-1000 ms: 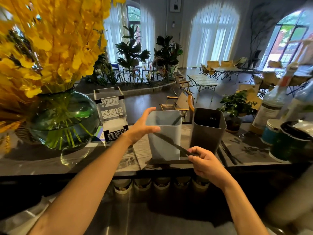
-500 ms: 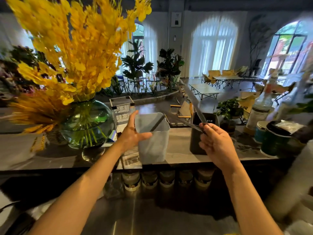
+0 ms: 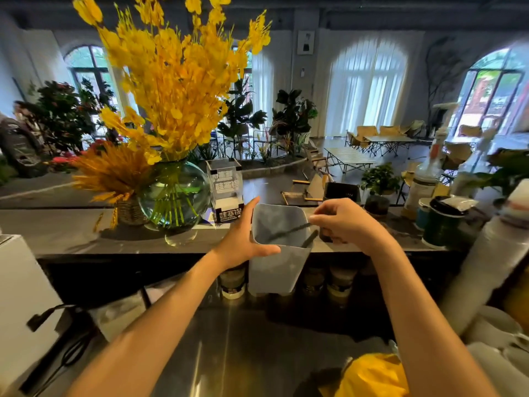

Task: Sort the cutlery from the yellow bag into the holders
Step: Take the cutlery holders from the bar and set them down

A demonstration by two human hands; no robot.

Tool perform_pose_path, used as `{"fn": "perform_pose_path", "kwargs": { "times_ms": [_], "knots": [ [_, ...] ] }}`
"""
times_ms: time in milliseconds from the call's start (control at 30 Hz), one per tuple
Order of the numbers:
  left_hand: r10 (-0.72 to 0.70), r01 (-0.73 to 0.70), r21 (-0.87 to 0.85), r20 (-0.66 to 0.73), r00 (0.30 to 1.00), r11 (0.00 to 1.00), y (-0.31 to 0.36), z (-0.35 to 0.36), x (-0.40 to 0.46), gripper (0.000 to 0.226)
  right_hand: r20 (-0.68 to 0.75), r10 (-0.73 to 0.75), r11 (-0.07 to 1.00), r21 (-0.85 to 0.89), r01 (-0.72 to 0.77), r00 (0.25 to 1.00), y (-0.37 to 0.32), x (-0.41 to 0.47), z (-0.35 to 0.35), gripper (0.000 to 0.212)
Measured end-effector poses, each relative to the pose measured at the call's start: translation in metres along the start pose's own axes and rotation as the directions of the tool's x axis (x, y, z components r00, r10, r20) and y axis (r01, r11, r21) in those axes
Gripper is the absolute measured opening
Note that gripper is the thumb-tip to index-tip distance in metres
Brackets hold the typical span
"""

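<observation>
Left hand (image 3: 243,247) clasps the light grey holder (image 3: 279,247) raised off the worktop (image 3: 71,233) front edge, while right hand (image 3: 343,222) fingers pinch a thin, stiff, probably slippery utensil (image 3: 289,232) by its handle end.

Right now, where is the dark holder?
Head view, right of centre: the dark holder stands on the counter behind the right hand, beside the light holder.

We see pale grey-blue holder (image 3: 276,270), dark grey holder (image 3: 342,191), yellow bag (image 3: 372,376), yellow flowers (image 3: 177,81) in green-tinted glass vase (image 3: 174,196), dark grey tabletop (image 3: 57,233).
</observation>
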State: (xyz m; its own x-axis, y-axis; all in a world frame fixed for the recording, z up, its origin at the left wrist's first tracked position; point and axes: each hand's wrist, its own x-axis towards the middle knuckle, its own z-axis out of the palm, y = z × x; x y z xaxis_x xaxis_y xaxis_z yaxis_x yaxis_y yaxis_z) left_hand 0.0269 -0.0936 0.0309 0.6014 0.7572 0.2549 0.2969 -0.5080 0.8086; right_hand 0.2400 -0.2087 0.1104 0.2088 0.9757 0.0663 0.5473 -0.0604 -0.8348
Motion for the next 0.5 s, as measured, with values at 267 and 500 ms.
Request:
{"fn": "perform_pose_path", "kwargs": {
  "times_ms": [267, 500],
  "knots": [
    [-0.013, 0.015, -0.07, 0.018, 1.0, 0.997, 0.006, 0.009, -0.04, 0.125, -0.225, -0.198, 0.98, -0.013, 0.2, 0.954, -0.004, -0.015, 0.034, 0.024],
    [-0.171, 0.145, -0.321, -0.056, 0.984, 0.936, -0.021, 0.007, -0.073, 0.119, -0.117, 0.179, 0.866, 0.491, -0.1, 0.977, 0.024, -0.017, 0.084, 0.054]
  ]
}}
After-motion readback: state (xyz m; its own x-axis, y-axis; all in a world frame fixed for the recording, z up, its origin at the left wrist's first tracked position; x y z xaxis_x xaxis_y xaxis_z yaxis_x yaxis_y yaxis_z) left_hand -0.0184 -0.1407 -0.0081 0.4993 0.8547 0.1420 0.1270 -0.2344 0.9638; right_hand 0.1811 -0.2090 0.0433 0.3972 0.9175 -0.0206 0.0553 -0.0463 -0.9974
